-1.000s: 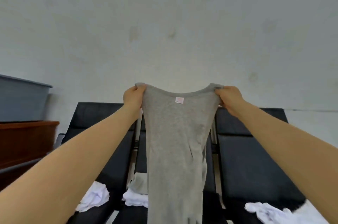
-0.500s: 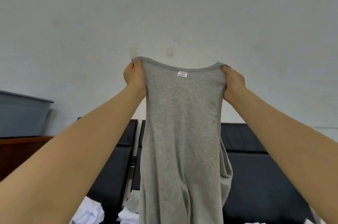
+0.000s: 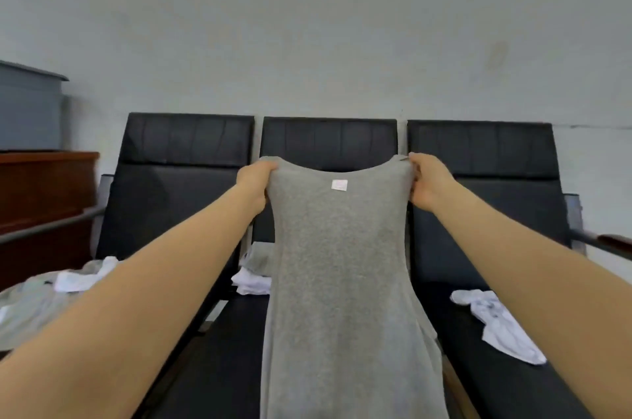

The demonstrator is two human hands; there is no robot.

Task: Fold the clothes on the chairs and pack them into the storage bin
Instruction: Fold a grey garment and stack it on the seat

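A grey top (image 3: 342,268) with a small white label hangs stretched between my two hands in front of the middle black chair. My left hand (image 3: 254,184) grips its left shoulder and my right hand (image 3: 427,182) grips its right shoulder. The cloth falls straight down past the bottom of the view. White clothes lie on the seats: one heap (image 3: 251,280) behind the top, one (image 3: 496,323) on the right chair, and a grey-and-white pile (image 3: 51,295) at the left. A grey storage bin (image 3: 30,107) stands at the far left.
Three black chairs (image 3: 478,158) stand side by side against a pale wall. The bin sits on a brown wooden cabinet (image 3: 44,189) at the left. A metal armrest (image 3: 602,242) juts out at the right.
Both hands have come down with the grey top, from high against the wall to level with the chair backs. All three chairs and the clothes on them now show.
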